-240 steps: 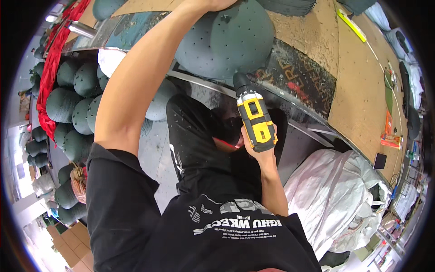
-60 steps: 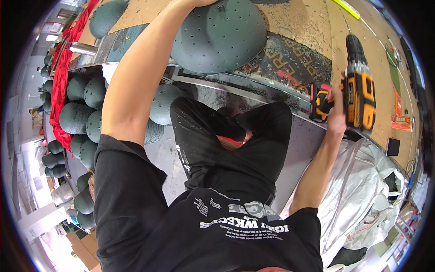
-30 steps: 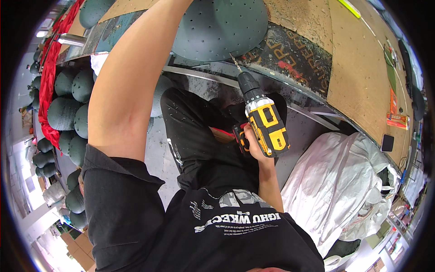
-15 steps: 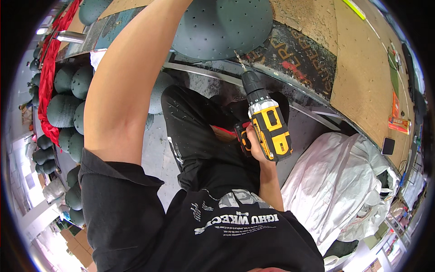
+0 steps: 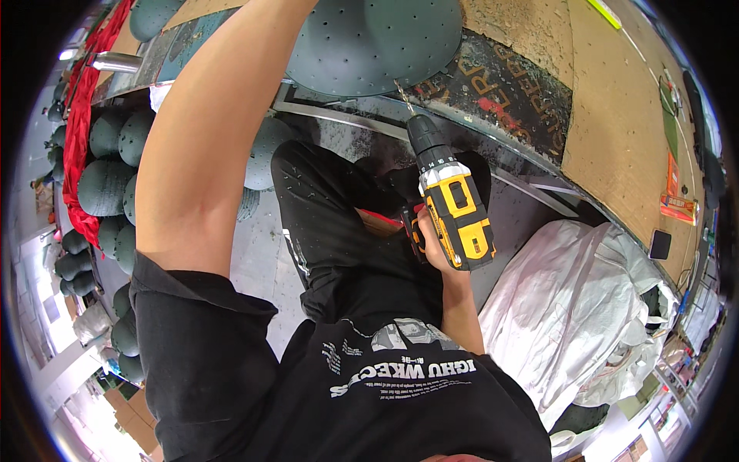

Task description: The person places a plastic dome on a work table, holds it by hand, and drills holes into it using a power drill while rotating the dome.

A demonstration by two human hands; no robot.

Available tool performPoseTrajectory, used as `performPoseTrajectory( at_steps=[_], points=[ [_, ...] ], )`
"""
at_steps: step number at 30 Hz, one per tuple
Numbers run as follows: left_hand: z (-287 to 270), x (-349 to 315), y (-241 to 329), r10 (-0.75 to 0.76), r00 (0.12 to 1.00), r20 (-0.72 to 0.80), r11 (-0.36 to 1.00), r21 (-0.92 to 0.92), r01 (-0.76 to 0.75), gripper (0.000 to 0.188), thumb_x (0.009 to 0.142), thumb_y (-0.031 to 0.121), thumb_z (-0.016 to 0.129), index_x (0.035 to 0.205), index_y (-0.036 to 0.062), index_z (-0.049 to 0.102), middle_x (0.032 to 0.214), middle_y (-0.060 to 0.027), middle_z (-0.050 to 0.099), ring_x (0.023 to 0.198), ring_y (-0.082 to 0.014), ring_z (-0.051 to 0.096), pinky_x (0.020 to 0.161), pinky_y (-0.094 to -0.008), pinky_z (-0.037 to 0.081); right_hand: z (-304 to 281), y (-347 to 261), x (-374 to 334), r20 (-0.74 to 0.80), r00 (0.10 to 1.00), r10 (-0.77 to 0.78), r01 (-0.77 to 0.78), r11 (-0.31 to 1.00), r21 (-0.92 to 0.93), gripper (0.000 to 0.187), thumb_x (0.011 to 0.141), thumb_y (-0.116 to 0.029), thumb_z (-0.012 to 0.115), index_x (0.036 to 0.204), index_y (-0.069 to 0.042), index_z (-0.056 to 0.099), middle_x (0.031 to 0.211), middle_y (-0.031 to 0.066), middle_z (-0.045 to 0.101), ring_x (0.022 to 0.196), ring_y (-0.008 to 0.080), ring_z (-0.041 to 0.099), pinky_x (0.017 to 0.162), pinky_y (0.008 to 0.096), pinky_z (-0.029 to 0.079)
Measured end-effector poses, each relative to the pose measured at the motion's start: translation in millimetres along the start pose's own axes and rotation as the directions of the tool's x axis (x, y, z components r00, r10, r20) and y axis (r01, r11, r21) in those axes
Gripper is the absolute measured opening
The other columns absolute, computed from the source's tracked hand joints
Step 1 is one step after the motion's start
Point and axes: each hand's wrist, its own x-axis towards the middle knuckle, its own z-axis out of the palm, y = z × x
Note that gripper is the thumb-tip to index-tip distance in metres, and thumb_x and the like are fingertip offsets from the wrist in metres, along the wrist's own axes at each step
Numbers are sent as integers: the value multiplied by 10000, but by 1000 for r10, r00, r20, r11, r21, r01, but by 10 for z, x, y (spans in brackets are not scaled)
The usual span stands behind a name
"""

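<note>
The right hand [image 5: 435, 245] grips the yellow drill [image 5: 459, 204], and though I can't tell what the unseen left hand holds, the bit [image 5: 405, 98] could skid off the grey-green dome [image 5: 369, 48] at 12 o'clock if that curved shell shifts.

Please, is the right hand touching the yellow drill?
Touching. The head view shows the right hand gripping the yellow drill, with no gap between them.

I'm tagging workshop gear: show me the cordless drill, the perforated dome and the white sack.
Cordless drill [image 5: 460, 212]: head view, yellow-and-black housing.
Perforated dome [image 5: 375, 48]: head view, visible curved face.
White sack [image 5: 562, 312]: head view, its creased side.
</note>
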Motion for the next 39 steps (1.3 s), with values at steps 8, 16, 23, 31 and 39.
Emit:
performPoseTrajectory(
  at_steps=[8, 16, 23, 31, 39],
  points=[
    [14, 6, 28, 25, 1000, -11, 1000, -15, -25, 284, 768, 224, 641, 911, 2, 745, 917, -204, 717, 873, -344, 692, 821, -414, 535, -68, -53, 41, 1, 999, -35, 35, 998, -43, 312, 762, -29, 761, 1060, -64, 677, 979, 50, 703, 883, 203, 668, 862, 314, 478],
    [-34, -101, 44, 46, 999, -9, 999, 2, -46, 290, 774, 240, 638, 904, 3, 740, 902, -190, 717, 865, -338, 688, 806, -414, 533, -32, -109, 706, 119, 984, 134, -174, 874, 454, 184, 787, -21, 726, 967, 2, 695, 893, 112, 711, 787, 246, 694, 679, 362, 541],
    [-75, -70, 85, -4, 1000, 7, 1000, 25, 4, 298, 778, 262, 637, 946, 43, 749, 911, -175, 728, 861, -321, 698, 818, -410, 540, 106, -18, 615, 2, 1000, 2, -3, 975, 221, 195, 774, -93, 757, 963, -73, 713, 900, 34, 721, 834, 243, 673, 788, 388, 479],
    [-54, -40, 26, 41, 999, -15, 999, 19, -40, 297, 770, 273, 629, 920, 51, 757, 902, -172, 731, 856, -333, 702, 813, -412, 547, -41, -69, 345, -61, 994, -95, 106, 966, 234, 293, 737, -18, 746, 1006, 16, 636, 901, 92, 702, 755, 245, 692, 670, 293, 538],
    [-8, -51, 4, 18, 999, -39, 1000, 0, -18, 290, 762, 271, 630, 911, 58, 758, 915, -177, 728, 876, -336, 698, 831, -422, 543, -302, -271, -18, -45, 995, 85, -81, 994, 79, 60, 868, -35, 639, 898, -9, 684, 785, 54, 659, 700, 144, 633, 635, 292, 495]
  ],
)
